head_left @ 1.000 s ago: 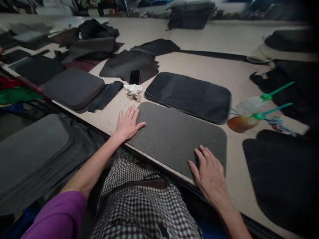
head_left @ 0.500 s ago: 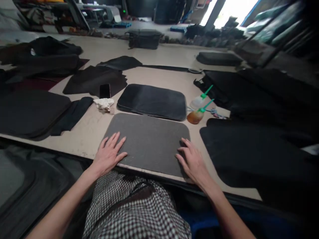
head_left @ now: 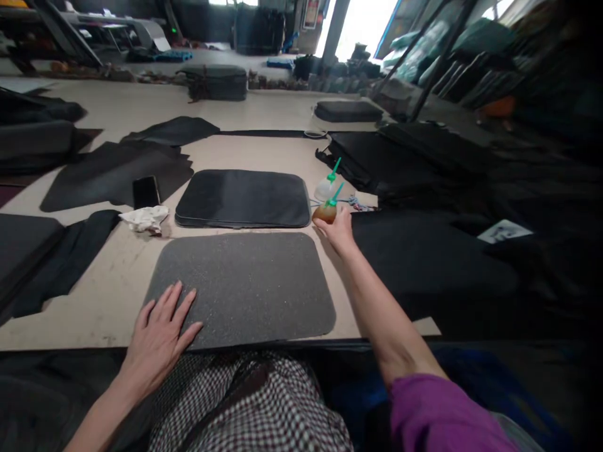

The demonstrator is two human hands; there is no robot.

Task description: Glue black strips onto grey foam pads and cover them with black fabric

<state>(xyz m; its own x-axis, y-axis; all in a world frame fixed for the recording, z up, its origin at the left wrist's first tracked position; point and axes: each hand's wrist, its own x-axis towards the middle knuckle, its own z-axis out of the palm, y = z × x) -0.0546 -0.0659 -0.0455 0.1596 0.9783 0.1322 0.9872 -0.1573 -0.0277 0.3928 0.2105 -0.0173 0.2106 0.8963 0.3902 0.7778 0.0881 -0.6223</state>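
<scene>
A dark grey sheet with rounded corners (head_left: pixel 249 289) lies flat at the table's front edge. Resting on its lower left corner is my left hand (head_left: pixel 160 329), palm down with the fingers spread. My right hand (head_left: pixel 341 232) reaches past the sheet's far right corner, its fingers closed around a squeeze bottle of amber liquid (head_left: pixel 324 213) with a green nozzle. Just behind it stands a clear bottle with a green nozzle (head_left: pixel 324 188). Beyond the grey sheet is a small stack of black rounded sheets (head_left: pixel 242 198).
To the left are a phone (head_left: pixel 146 191), a crumpled white cloth (head_left: pixel 146 218) and dark material pieces (head_left: pixel 113 176). Large black sheets (head_left: pixel 424 257) cover the right side. Farther back sit a tied dark stack (head_left: pixel 214 83) and another black stack (head_left: pixel 348 111).
My right hand has left the grey sheet's right edge, reached forward and closed on the amber bottle. The left hand stays spread on the sheet. The view has turned right.
</scene>
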